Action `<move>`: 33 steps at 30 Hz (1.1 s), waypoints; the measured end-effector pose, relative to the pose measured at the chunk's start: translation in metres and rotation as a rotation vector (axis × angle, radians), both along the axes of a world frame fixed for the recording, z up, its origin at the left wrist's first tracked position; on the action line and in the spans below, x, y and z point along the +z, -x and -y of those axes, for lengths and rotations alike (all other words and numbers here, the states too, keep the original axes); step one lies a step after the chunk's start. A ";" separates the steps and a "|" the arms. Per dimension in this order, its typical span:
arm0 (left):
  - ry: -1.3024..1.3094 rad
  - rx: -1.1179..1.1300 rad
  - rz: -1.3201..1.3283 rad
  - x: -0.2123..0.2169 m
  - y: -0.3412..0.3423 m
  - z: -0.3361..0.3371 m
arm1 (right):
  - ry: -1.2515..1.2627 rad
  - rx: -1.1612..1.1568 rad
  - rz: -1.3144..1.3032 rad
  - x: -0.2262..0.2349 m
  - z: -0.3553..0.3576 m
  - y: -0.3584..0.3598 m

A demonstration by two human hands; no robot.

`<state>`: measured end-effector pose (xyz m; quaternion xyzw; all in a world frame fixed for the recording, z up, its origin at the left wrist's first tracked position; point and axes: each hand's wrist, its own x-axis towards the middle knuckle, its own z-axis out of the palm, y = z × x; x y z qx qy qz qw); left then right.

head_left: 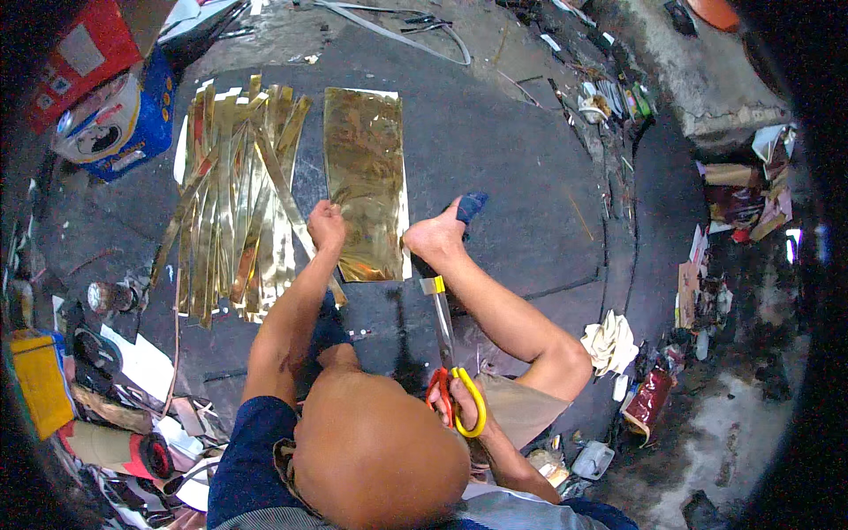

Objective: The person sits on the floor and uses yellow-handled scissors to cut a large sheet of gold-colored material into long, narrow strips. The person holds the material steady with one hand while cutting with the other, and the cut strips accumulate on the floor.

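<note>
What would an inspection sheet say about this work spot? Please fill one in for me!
Surface: flat, dark grey mat, scuffed.
Job's things: long, shiny gold strips heaped left of a rectangular shiny gold sheet; long metal scissors with red and yellow handles.
Clutter: crumpled cream cloth at the right; blue printed box at the upper left.
Hands: left hand at the gold sheet's left edge, grip unclear; right hand holds the scissors.
Cables: flat grey band looping at the top; maybe not a cable.
Surroundings: rough grey concrete at the upper right.
</note>
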<state>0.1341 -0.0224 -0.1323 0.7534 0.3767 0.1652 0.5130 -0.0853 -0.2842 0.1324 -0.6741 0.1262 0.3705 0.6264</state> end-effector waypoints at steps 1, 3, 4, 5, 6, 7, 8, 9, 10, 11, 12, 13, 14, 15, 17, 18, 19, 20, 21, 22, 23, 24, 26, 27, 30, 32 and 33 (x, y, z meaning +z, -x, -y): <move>0.013 -0.006 0.026 0.001 -0.002 -0.004 | -0.029 -0.002 -0.013 -0.008 0.001 -0.002; 0.037 -0.018 0.055 -0.005 0.002 -0.015 | -0.058 0.016 -0.046 -0.017 0.000 -0.001; 0.058 -0.019 0.055 -0.008 0.003 -0.015 | -0.056 0.037 -0.054 -0.019 -0.002 -0.007; 0.079 -0.028 0.051 -0.008 0.005 -0.008 | -0.054 0.051 -0.066 -0.021 -0.004 -0.011; 0.093 -0.025 0.044 -0.009 0.011 -0.005 | 0.007 0.096 -0.056 -0.029 -0.004 -0.015; 0.108 -0.023 0.037 -0.010 0.019 -0.003 | 0.025 0.092 -0.112 -0.031 -0.006 -0.018; 0.126 -0.113 -0.054 -0.006 0.034 -0.007 | 0.033 0.121 -0.144 -0.041 -0.009 -0.023; 0.156 -0.213 -0.137 0.002 0.049 -0.005 | 0.052 0.139 -0.168 -0.049 -0.010 -0.027; 0.190 -0.315 -0.221 0.010 0.062 -0.004 | 0.091 0.143 -0.241 -0.053 -0.015 -0.032; 0.310 -0.326 -0.252 0.010 0.071 -0.007 | 0.129 0.153 -0.310 -0.056 -0.022 -0.036; 0.432 -0.337 -0.282 0.009 0.080 -0.008 | 0.168 0.162 -0.380 -0.059 -0.027 -0.037; 0.555 -0.347 -0.312 0.009 0.088 -0.009 | 0.095 0.170 -0.425 -0.066 -0.027 -0.034; 0.621 -0.248 -0.214 0.019 0.095 -0.011 | 0.024 0.194 -0.465 -0.077 -0.030 -0.031; 0.582 -0.275 -0.191 0.023 0.096 -0.010 | -0.042 0.200 -0.508 -0.089 -0.029 -0.026; 0.500 -0.319 -0.142 0.036 0.095 -0.014 | -0.068 0.199 -0.497 -0.104 -0.038 -0.019; 0.422 -0.360 -0.182 0.065 0.091 -0.010 | -0.061 0.244 -0.453 -0.110 -0.039 -0.020; 0.444 -0.366 -0.198 0.061 0.089 -0.007 | -0.054 0.290 -0.408 -0.115 -0.041 -0.020; 0.463 -0.363 -0.210 0.057 0.088 -0.008 | -0.044 0.274 -0.433 -0.120 -0.048 -0.024; 0.481 -0.360 -0.221 0.053 0.087 -0.009 | -0.071 0.276 -0.446 -0.126 -0.050 -0.027; 0.501 -0.339 -0.209 0.045 0.089 -0.010 | -0.097 0.279 -0.459 -0.133 -0.052 -0.029; 0.473 -0.342 -0.234 0.047 0.087 -0.009 | -0.119 0.277 -0.466 -0.139 -0.052 -0.031; 0.444 -0.345 -0.258 0.048 0.085 -0.008 | -0.120 0.245 -0.470 -0.143 -0.052 -0.031; 0.413 -0.350 -0.266 0.049 0.084 -0.007 | -0.119 0.191 -0.477 -0.149 -0.052 -0.032; 0.410 -0.352 -0.251 0.049 0.084 -0.007 | -0.118 0.168 -0.480 -0.152 -0.052 -0.034; 0.380 -0.364 -0.262 0.049 0.084 -0.008 | -0.026 0.194 -0.417 -0.159 -0.055 -0.038; 0.285 -0.363 -0.274 0.051 0.084 -0.007 | -0.027 0.170 -0.375 -0.161 -0.061 -0.046; 0.204 -0.358 -0.274 0.054 0.086 -0.005 | -0.027 0.156 -0.352 -0.161 -0.063 -0.049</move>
